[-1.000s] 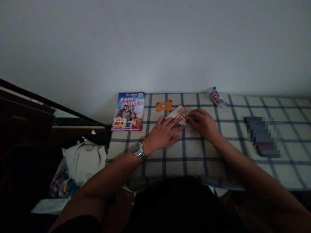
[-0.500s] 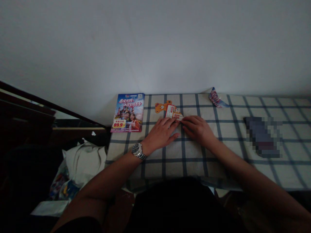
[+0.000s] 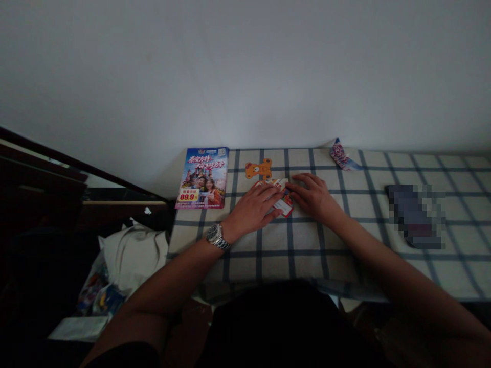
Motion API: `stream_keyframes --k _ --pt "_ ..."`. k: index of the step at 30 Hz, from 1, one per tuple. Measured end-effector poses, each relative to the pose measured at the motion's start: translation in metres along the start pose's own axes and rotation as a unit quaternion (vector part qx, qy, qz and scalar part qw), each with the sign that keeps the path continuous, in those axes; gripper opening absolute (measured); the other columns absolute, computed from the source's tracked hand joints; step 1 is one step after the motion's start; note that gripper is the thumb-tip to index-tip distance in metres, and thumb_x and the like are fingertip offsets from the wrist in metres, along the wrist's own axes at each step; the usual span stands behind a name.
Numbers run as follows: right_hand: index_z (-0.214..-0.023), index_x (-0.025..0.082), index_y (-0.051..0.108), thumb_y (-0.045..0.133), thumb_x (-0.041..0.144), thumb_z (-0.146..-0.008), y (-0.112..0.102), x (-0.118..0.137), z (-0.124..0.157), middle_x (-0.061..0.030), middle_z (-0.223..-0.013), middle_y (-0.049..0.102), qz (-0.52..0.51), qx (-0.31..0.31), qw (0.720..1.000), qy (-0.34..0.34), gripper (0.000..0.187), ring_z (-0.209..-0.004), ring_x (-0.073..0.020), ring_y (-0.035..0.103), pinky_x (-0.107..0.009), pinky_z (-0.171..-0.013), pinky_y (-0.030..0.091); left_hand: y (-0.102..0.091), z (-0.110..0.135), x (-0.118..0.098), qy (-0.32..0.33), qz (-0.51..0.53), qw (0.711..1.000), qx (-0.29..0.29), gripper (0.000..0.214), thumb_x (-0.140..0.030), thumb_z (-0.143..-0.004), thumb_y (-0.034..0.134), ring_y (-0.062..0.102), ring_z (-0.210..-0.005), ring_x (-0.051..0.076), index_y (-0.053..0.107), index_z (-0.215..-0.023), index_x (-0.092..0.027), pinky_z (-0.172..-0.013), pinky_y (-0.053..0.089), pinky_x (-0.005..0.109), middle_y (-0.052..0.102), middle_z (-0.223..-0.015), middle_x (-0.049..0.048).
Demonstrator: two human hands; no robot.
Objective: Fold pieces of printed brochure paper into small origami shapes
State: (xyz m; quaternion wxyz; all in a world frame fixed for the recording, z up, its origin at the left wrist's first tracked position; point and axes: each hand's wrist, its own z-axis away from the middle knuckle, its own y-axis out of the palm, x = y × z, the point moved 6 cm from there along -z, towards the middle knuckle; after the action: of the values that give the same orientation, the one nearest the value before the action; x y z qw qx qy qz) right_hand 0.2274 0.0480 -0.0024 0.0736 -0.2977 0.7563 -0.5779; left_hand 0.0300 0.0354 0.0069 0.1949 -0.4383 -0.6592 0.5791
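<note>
A small red-and-white folded paper (image 3: 284,204) lies flat on the checked tablecloth (image 3: 307,240), between my two hands. My left hand (image 3: 255,207), with a metal watch at the wrist, rests on its left part with fingers stretched out flat. My right hand (image 3: 312,194) presses on its right edge, fingers extended and close together. Most of the paper is hidden under the fingers.
A colourful flyer (image 3: 202,177) lies at the table's left end. An orange bear cut-out (image 3: 259,168) sits behind the hands. A folded printed paper (image 3: 342,154) leans near the wall. A blurred dark object (image 3: 416,214) lies to the right. Bags (image 3: 126,255) sit left of the table.
The paper, raised and partly unfolded a second ago, has been folded down and now lies flat under both hands. Both hands shifted slightly over it.
</note>
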Motion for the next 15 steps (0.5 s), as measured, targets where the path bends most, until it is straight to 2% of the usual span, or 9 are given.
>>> stream_keyframes --k 7,11,15 --pt "-0.129 0.028 0.074 0.058 0.035 -0.106 -0.003 -0.009 -0.010 -0.0116 -0.134 0.071 -0.044 -0.005 0.999 0.020 0.029 -0.124 -0.0339 0.063 -0.053 -0.102 0.050 0.001 0.000 -0.001 -0.010 -0.010 1.000 -0.003 0.050 -0.044 -0.112 0.048 0.048 -0.148 0.028 0.053 -0.155 -0.019 -0.132 0.032 0.051 0.056 -0.159 0.0093" --pt "-0.111 0.024 0.076 0.061 0.030 -0.102 -0.004 -0.021 -0.025 -0.0102 -0.111 0.076 -0.085 -0.019 0.995 0.045 0.018 -0.106 -0.0305 0.069 -0.047 -0.095 0.052 0.002 -0.001 0.000 -0.007 -0.013 1.000 0.000 0.050 -0.045 -0.112 0.049 0.049 -0.147 0.029 0.056 -0.153 -0.018 -0.132 0.033 0.050 0.057 -0.158 0.0090" --pt "-0.098 0.023 0.076 0.068 0.030 -0.098 -0.001 -0.025 -0.039 -0.0108 -0.101 0.074 -0.065 -0.040 0.996 0.052 0.011 -0.095 -0.0305 0.068 -0.046 -0.088 0.053 0.002 -0.001 0.001 -0.008 -0.006 1.000 -0.001 0.048 -0.045 -0.112 0.050 0.049 -0.147 0.028 0.057 -0.151 -0.018 -0.132 0.033 0.050 0.058 -0.157 0.0080"
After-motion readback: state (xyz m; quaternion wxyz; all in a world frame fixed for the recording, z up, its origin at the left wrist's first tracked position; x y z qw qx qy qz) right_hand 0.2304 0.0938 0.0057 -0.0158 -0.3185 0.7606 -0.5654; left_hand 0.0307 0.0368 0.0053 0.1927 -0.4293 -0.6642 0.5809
